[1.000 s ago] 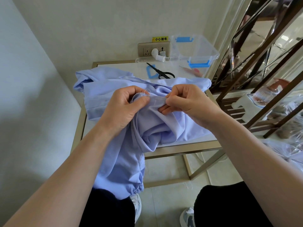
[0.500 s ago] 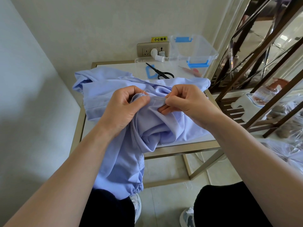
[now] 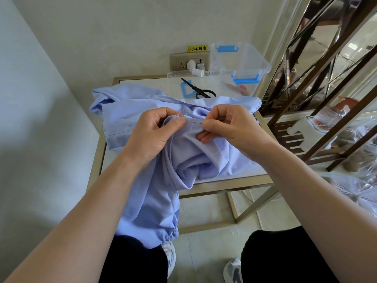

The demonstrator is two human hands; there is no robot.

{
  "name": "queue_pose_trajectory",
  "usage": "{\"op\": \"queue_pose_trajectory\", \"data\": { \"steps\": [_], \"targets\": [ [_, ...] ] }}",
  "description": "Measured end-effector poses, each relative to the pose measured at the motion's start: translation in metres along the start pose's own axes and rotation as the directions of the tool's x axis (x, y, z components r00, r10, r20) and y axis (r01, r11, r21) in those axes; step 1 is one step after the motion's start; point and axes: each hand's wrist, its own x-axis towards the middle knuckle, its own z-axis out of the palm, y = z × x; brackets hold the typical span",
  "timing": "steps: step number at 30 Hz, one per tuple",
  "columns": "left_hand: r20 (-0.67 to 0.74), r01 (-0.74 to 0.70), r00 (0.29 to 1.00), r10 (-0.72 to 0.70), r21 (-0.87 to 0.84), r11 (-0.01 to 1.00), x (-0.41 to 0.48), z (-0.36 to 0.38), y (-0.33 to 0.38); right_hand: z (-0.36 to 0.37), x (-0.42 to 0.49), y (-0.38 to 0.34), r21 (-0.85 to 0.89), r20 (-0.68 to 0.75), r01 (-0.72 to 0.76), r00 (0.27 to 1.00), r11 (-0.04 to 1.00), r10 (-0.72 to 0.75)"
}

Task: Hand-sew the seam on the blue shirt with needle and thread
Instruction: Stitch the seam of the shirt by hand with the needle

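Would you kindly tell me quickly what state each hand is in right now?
Left hand: closed, pinching the blue shirt by its seam.
Right hand: closed, pinching the needle at that seam.

Black trousers [image 3: 134,260] cover both legs, and the feet wear grey-and-white sneakers [image 3: 232,270]. The left hand [image 3: 151,133], right hand [image 3: 232,127] and both forearms [image 3: 106,197] are bare.

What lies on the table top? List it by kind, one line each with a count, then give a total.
Blue shirt: 1
Black scissors: 1
Blue plastic loop: 1
Clear box with blue latches: 1
Clear lid: 1
Red-handled tool: 1
Total: 6
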Motion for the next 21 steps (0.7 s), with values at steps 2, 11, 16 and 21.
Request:
{"op": "queue_pose_trajectory", "data": {
  "steps": [2,11,16,21],
  "targets": [
    [0.011,0.017,1.0,-0.017,-0.025,1.0,0.0,0.0,0.001,-0.001,0.0,0.001,0.028,0.018,0.019,1.0,0.999,-0.02],
    [0.105,0.102,0.991,-0.082,-0.208,0.973,0.0,0.0,0.002,-0.005,0.0,0.005,0.139,0.096,0.029,0.995,0.99,-0.042],
    [0.163,0.13,0.983,-0.087,-0.281,0.951,-0.001,-0.001,0.005,-0.007,0.001,0.008,0.167,0.112,0.022,0.993,0.986,-0.041],
    [0.245,0.143,0.967,-0.063,-0.321,0.936,-0.002,0.001,0.007,-0.006,0.002,0.012,0.212,0.124,0.01,0.992,0.977,-0.037]
  ]
}}
